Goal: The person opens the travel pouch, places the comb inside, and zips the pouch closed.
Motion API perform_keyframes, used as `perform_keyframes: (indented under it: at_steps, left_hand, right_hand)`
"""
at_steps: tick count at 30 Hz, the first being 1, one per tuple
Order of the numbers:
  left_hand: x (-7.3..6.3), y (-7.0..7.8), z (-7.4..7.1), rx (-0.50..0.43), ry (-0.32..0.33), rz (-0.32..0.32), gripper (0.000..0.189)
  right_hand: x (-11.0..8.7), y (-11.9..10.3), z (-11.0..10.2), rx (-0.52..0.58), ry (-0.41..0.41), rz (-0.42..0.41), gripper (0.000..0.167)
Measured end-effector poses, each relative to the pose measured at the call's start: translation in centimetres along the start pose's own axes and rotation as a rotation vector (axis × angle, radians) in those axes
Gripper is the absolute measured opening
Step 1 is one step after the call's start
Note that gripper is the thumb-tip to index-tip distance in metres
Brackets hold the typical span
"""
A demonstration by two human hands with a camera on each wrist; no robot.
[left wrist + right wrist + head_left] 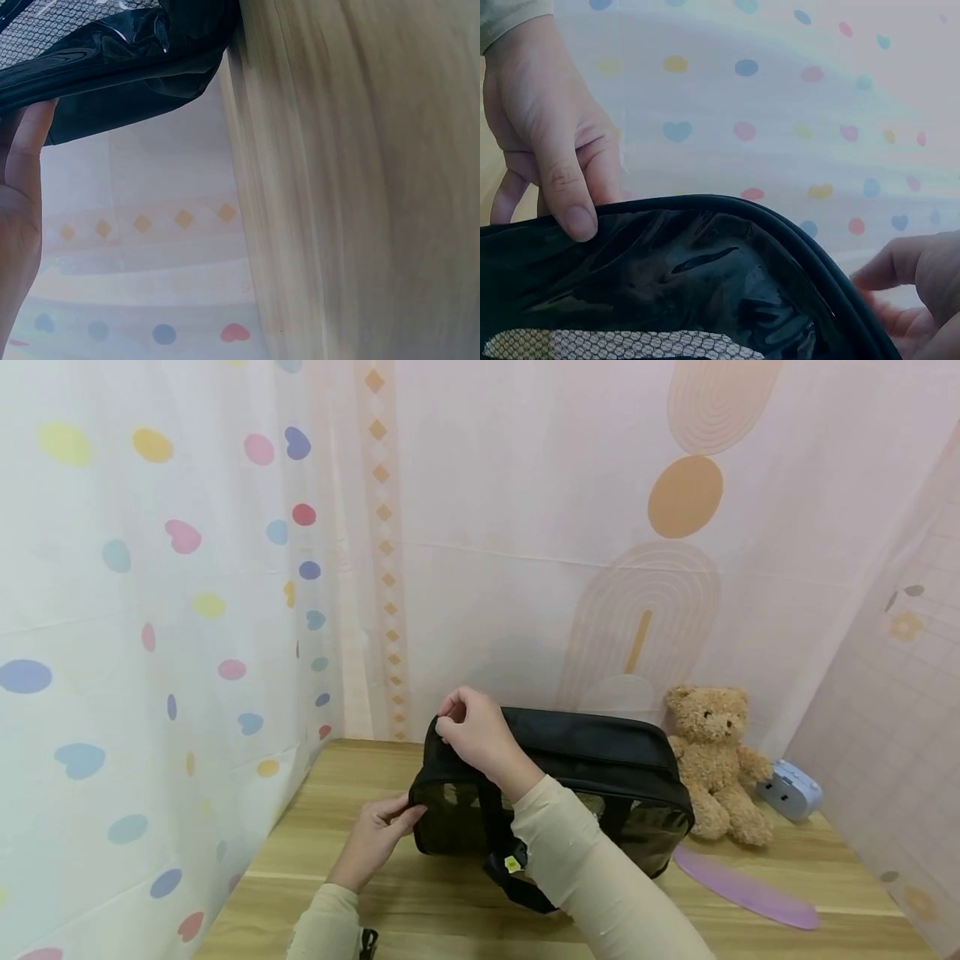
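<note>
A black bag (592, 739) with glossy see-through panels and mesh stands on the wooden table. My left hand (378, 839) pinches the bag's edge at its left front corner; in the right wrist view the left thumb (579, 223) presses on the glossy side just below the rim. The right hand (480, 731) reaches across the top and pinches at the far left corner of the bag, by the rim. What exactly lies between its fingertips is hidden. A black strap handle (525, 893) with a small yellow tag (513, 863) hangs down the front.
A brown teddy bear (712, 760) sits at the bag's right, with a light blue box-shaped object (791, 789) beside it. A purple curved strip (750, 889) lies in front of the bear. Patterned curtains (487, 527) surround the table (420, 918).
</note>
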State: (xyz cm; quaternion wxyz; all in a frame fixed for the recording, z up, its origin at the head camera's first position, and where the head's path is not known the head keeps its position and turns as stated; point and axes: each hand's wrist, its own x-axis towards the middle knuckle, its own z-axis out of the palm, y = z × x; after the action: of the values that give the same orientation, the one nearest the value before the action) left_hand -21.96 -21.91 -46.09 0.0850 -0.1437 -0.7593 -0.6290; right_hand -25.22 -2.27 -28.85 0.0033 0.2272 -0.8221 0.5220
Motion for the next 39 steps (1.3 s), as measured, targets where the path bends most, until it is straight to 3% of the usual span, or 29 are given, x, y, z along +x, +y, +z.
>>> perform_keyframes:
  at_steps: [7, 11, 16, 22, 25, 34, 36, 39]
  left_hand:
    - [-0.2, -0.1, -0.5, -0.033, 0.005, -0.011, 0.035]
    - [-0.1, -0.1, -0.7, -0.017, 0.016, -0.011, 0.035]
    - [-0.2, -0.1, -0.7, 0.004, 0.038, -0.018, 0.033]
    - [-0.3, -0.1, -1.0, 0.015, 0.07, -0.018, 0.031]
    - [-0.2, 0.0, -1.1, 0.031, 0.08, -0.006, 0.029]
    - [-0.2, 0.4, -0.9, 0.011, 0.079, -0.002, 0.03]
    - [-0.2, 0.5, -0.9, 0.005, 0.075, -0.005, 0.031]
    - [-0.1, 0.7, -0.8, 0.009, 0.071, -0.012, 0.032]
  right_hand:
    - [-0.9, 0.1, -0.3, -0.102, -0.152, -0.038, 0.018]
    - [-1.9, 0.5, -1.0, -0.175, -0.135, -0.081, 0.017]
    - [-3.9, 1.4, -2.7, -0.236, -0.031, -0.138, 0.015]
    - [-6.4, 3.4, -5.8, -0.303, 0.256, -0.188, 0.017]
    - [-7.4, 4.6, -7.9, -0.341, 0.354, -0.187, 0.016]
    - [-10.3, 7.9, -14.2, -0.321, 0.508, -0.104, 0.016]
    - [-11.1, 8.5, -15.8, -0.3, 0.503, -0.056, 0.017]
    - [-12.5, 9.5, -17.9, -0.255, 0.433, 0.016, 0.024]
